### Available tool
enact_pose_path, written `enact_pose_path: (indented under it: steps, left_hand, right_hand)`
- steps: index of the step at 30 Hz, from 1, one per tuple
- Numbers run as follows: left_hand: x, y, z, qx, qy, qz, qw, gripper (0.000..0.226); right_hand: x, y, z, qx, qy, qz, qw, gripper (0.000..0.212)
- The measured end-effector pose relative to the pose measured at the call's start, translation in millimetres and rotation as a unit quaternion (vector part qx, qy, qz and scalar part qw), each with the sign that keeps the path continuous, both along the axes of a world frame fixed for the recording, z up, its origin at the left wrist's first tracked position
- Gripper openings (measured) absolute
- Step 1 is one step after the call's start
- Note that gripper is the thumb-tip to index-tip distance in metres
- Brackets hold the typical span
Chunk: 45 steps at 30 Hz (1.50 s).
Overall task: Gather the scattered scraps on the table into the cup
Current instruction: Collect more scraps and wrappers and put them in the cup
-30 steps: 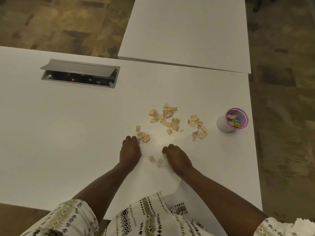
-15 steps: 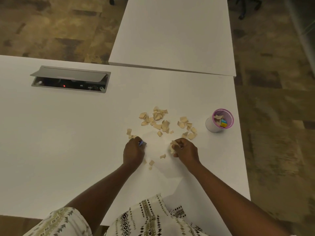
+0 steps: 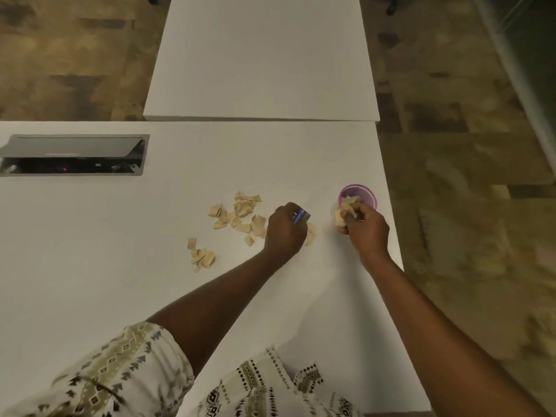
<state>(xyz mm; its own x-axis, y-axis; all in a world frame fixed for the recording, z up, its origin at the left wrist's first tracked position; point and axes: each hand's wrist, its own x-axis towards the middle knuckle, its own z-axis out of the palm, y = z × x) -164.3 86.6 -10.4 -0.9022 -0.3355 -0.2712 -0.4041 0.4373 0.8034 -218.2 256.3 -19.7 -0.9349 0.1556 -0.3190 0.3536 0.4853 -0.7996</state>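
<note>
Tan paper scraps [image 3: 242, 213] lie scattered on the white table [image 3: 120, 266], with a smaller cluster [image 3: 201, 255] to the lower left. The small cup with a pink rim [image 3: 365, 194] stands near the table's right edge with scraps inside. My right hand [image 3: 365, 225] is closed on a bunch of tan scraps, right at the cup's near side. My left hand [image 3: 284, 228] rests on the table just right of the main pile, closed around a small blue-and-dark object [image 3: 301, 216]. A few scraps [image 3: 310, 234] peek out beside it.
An open grey cable box [image 3: 72, 155] is set into the table at the far left. A second white table [image 3: 261, 58] butts against the far edge. The table's right edge runs just past the cup, with patterned floor beyond.
My right hand has carried its handful of scraps rightward to the cup. My left hand has shifted right, past the main pile, still holding the small blue object.
</note>
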Motion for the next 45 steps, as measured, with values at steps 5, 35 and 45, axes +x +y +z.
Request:
enact_pose_path:
  steps: [5, 35, 45]
  left_hand:
    - [-49, 44, 11, 0.023, 0.009, -0.023, 0.999, 0.022]
    - [29, -16, -32, -0.005, -0.077, -0.004, 0.997, 0.020]
    - [111, -67, -48, -0.073, -0.088, 0.021, 0.993, 0.022]
  right_hand:
    - [-38, 28, 3, 0.089, 0.043, -0.003, 0.995, 0.010]
    - [-29, 9, -17, 0.400, 0.047, 0.372, 0.836, 0.069]
    - [13, -22, 25, 0.320, 0.123, 0.312, 0.886, 0.057]
